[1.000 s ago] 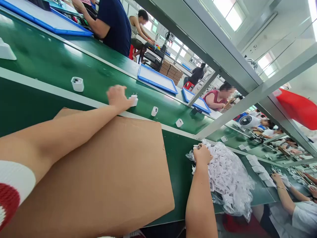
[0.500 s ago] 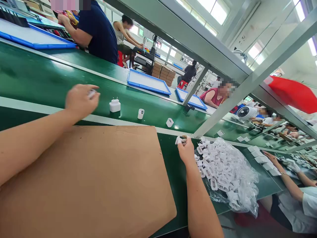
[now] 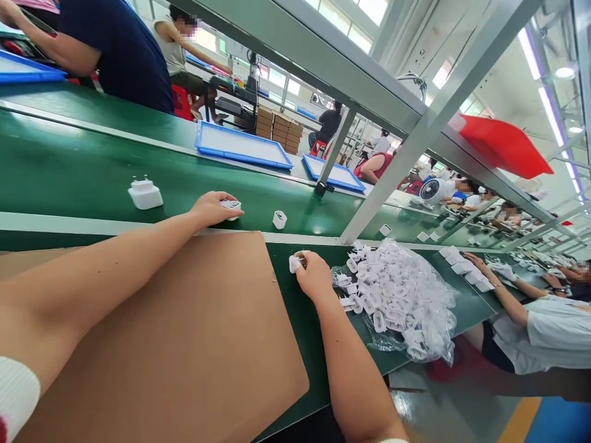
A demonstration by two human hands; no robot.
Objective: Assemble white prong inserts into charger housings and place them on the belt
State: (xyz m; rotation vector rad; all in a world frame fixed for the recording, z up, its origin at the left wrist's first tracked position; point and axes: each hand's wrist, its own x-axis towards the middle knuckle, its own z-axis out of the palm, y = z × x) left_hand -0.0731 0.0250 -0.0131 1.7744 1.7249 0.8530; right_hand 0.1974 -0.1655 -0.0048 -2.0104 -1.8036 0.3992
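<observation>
My left hand (image 3: 211,210) reaches over the green belt, its fingers closed around a white charger housing (image 3: 232,208). To its left stands a white plug charger (image 3: 145,194) with two pins upward. Another white housing (image 3: 279,219) sits on the belt to the right of that hand. Over the table strip beside the cardboard, my right hand (image 3: 314,275) pinches a small white plastic piece (image 3: 295,264); my fingers partly cover it. Close by on the right, a clear plastic bag (image 3: 431,295) spills a heap of white charger parts (image 3: 378,280).
A large cardboard sheet (image 3: 184,344) covers the table before me. A slanting metal post (image 3: 392,163) rises from the belt's edge. Blue-rimmed trays (image 3: 244,146) line the far side. At the right, a co-worker's hand (image 3: 478,263) touches white boxes (image 3: 466,268).
My left hand has come down and to the right, onto a housing on the belt. The right hand keeps its white piece beside the heap. The view has swung to the right.
</observation>
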